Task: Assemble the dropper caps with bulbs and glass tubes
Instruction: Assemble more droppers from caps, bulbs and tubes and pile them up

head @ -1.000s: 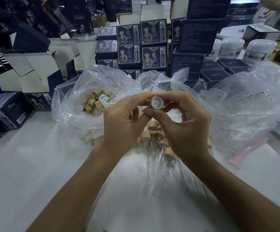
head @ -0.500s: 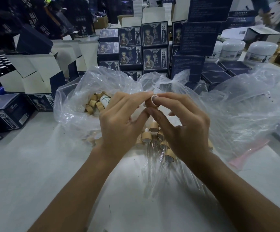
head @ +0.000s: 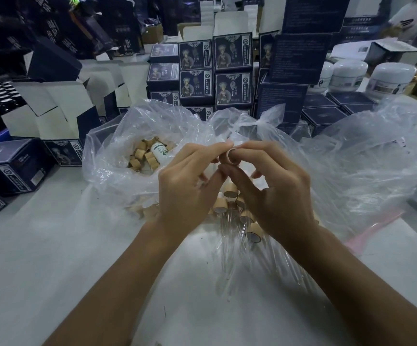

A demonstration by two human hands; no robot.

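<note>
Small tan wooden dropper cap (head: 229, 158) pinched between right hand (head: 274, 191) and left hand (head: 190, 188) fingertips, above pile of assembled droppers (head: 237, 208). Open end facing camera, axis toward viewer. Bulb not discernible.

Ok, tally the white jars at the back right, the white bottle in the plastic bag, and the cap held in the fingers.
white jars: 3
white bottle: 1
held cap: 1
Total: 5
</note>
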